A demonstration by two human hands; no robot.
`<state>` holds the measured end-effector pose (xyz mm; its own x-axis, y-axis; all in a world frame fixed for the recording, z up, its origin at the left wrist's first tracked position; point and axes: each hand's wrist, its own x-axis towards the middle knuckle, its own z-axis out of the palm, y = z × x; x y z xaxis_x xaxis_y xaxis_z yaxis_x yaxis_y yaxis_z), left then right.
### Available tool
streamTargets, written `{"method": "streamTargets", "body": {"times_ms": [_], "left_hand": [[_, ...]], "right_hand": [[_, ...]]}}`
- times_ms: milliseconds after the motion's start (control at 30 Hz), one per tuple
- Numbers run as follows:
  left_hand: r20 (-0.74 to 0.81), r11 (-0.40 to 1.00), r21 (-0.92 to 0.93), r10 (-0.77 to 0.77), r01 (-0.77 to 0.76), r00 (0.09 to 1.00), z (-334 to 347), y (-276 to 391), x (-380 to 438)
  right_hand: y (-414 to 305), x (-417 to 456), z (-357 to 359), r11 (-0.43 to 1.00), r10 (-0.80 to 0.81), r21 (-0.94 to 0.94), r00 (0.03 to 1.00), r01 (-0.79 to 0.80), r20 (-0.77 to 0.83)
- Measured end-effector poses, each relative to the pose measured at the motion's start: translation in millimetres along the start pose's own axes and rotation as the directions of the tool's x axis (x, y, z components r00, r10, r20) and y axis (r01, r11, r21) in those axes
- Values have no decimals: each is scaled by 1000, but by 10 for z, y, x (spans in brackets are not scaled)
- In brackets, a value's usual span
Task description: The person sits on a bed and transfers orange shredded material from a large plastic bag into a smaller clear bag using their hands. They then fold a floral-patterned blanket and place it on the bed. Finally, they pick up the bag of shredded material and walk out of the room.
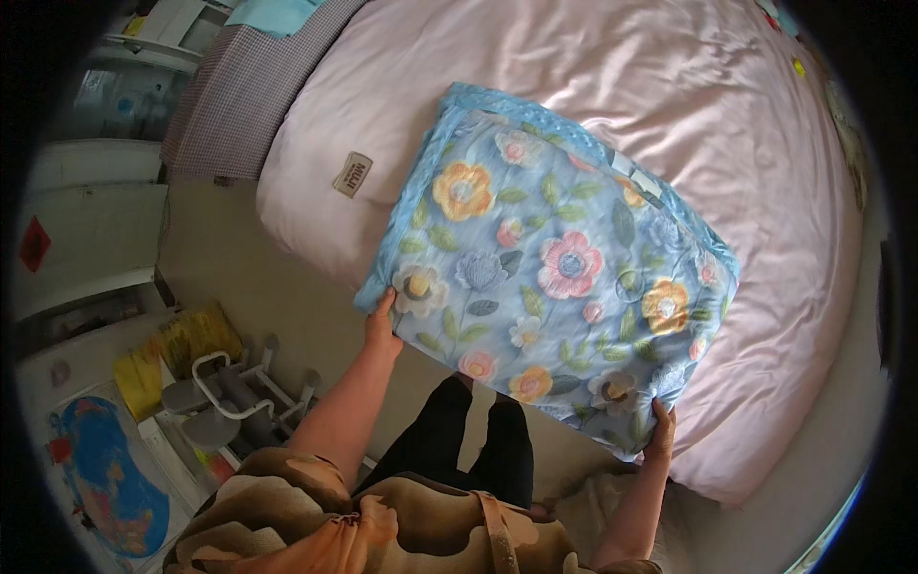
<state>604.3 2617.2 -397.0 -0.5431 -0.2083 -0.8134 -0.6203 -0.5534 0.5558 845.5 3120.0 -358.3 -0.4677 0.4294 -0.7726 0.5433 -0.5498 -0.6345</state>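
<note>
A blue floral quilt (516,287), folded into a rough rectangle, spans the space between my two hands. Its light-blue edging (527,107) shows along the far and left sides, and white tags (637,173) stick out near the far right edge. My left hand (384,324) grips the near left corner, thumb on top. At the near right corner my right hand (660,430) holds the fabric the same way. The quilt's far part lies over or just above a pink bedspread (344,115); whether it touches is hard to tell. Fingers beneath the cloth are hidden.
A cloth label (353,174) bearing MUJI is on the bedspread. Checked cloth (222,107) covers something at the upper left. A grey-and-white framed chair (229,402), yellow bags (179,351) and a desk with a world-map mat (111,477) stand left. A wall (853,344) borders the right.
</note>
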Motion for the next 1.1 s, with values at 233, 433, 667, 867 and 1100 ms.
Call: {"method": "streamTargets", "body": {"times_ms": [233, 433, 667, 867, 1100], "left_hand": [[-70, 865, 391, 369, -315, 927, 72, 51, -249], [106, 756, 479, 455, -446, 884, 202, 113, -460], [320, 994, -90, 95, -70, 943, -19, 187, -394], [108, 983, 175, -81, 61, 991, -645, -66, -12], [661, 875, -300, -97, 380, 744, -1043, -238, 221]], "right_hand": [[-1289, -746, 1664, 919, -205, -333, 977, 210, 50], [-1056, -790, 3463, 490, -254, -399, 565, 775, 785], [-397, -911, 4036, 441, -274, -379, 524, 814, 807], [-391, -371, 3232, 463, -514, -559, 722, 688, 463], [-684, -60, 3255, 177, -678, -614, 547, 769, 491]]}}
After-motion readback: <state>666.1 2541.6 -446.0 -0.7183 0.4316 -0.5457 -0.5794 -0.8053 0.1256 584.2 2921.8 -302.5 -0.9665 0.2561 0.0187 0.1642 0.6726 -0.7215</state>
